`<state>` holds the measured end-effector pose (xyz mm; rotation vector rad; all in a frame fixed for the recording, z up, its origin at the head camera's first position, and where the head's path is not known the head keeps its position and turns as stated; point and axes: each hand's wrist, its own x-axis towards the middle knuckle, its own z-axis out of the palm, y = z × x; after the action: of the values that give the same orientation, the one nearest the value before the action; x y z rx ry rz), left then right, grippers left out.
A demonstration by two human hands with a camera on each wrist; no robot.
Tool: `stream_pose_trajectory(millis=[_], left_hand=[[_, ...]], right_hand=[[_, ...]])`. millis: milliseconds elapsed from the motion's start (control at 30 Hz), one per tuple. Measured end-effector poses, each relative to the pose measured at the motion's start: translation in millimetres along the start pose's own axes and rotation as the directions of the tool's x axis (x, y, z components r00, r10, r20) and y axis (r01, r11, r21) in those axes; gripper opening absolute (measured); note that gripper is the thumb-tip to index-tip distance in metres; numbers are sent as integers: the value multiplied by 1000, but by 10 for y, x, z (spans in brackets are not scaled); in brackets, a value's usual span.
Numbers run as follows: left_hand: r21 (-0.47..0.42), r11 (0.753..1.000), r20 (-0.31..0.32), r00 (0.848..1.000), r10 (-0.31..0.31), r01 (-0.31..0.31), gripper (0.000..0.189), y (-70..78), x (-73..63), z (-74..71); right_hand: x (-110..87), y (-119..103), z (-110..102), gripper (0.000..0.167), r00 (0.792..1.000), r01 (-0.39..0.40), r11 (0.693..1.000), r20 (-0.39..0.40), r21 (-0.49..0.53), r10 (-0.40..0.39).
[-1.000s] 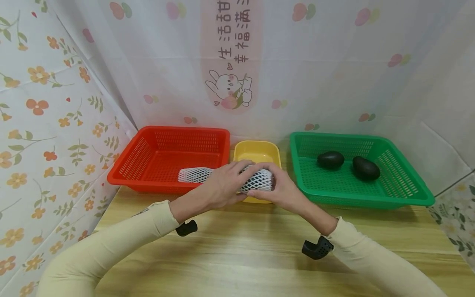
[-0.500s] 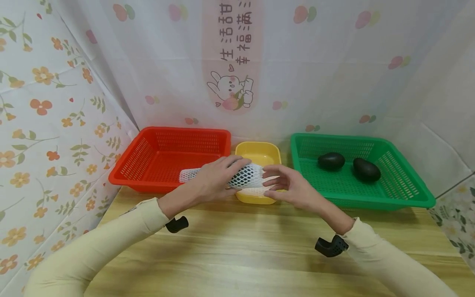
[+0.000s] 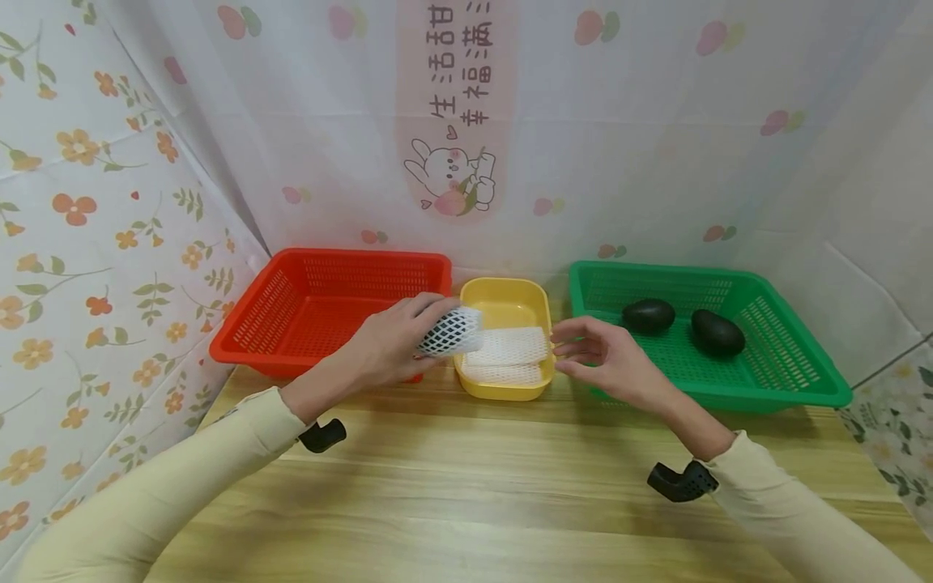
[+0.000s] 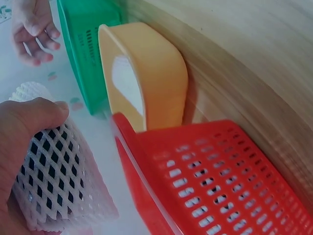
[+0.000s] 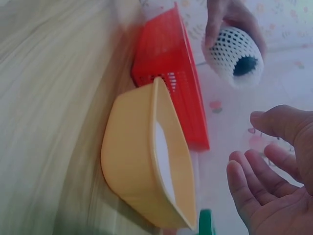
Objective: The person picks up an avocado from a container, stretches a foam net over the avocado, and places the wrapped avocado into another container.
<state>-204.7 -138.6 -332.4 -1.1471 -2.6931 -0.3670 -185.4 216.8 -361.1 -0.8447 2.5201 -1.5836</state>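
My left hand (image 3: 389,336) grips a dark avocado in a white foam net sleeve (image 3: 453,330), held above the right side of the red basket (image 3: 291,356). The right wrist view shows the sleeve's open end, with the dark fruit (image 5: 244,65) inside. My right hand (image 3: 615,360) is apart from it, fingers relaxed and holding nothing, between the yellow container (image 3: 504,392) and the green basket (image 3: 758,395). Flat white foam nets (image 3: 513,346) lie in the yellow container. Two bare avocados (image 3: 649,316) rest in the green basket.
The three containers stand in a row on a wooden table (image 3: 466,486), against a printed curtain (image 3: 619,162). In the left wrist view, white and dark patches show through the red basket's slots (image 4: 205,181). A floral cloth (image 3: 95,243) hangs at the left.
My right hand has let go of the net-covered avocado and moved right. The left hand has carried it left toward the red basket, uncovering the flat nets in the yellow container.
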Motion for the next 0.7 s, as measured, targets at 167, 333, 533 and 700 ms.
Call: stream_pose_trajectory(millis=[167, 333, 533, 700], left_hand=[[-6, 1000, -1, 1000, -24, 24, 87, -72, -37, -20], [-17, 998, 8, 999, -54, 54, 90, -157, -64, -58], [-48, 991, 40, 992, -122, 124, 91, -287, -106, -148], [-38, 986, 58, 986, -159, 161, 90, -395, -147, -212]], right_hand=[[-43, 17, -85, 33, 1000, 10, 999, -10, -30, -10], [-95, 34, -197, 31, 1000, 20, 998, -18, -64, -21], [-163, 24, -343, 32, 998, 23, 994, -47, -108, -28], [-200, 42, -464, 31, 998, 5, 986, -59, -165, -15]])
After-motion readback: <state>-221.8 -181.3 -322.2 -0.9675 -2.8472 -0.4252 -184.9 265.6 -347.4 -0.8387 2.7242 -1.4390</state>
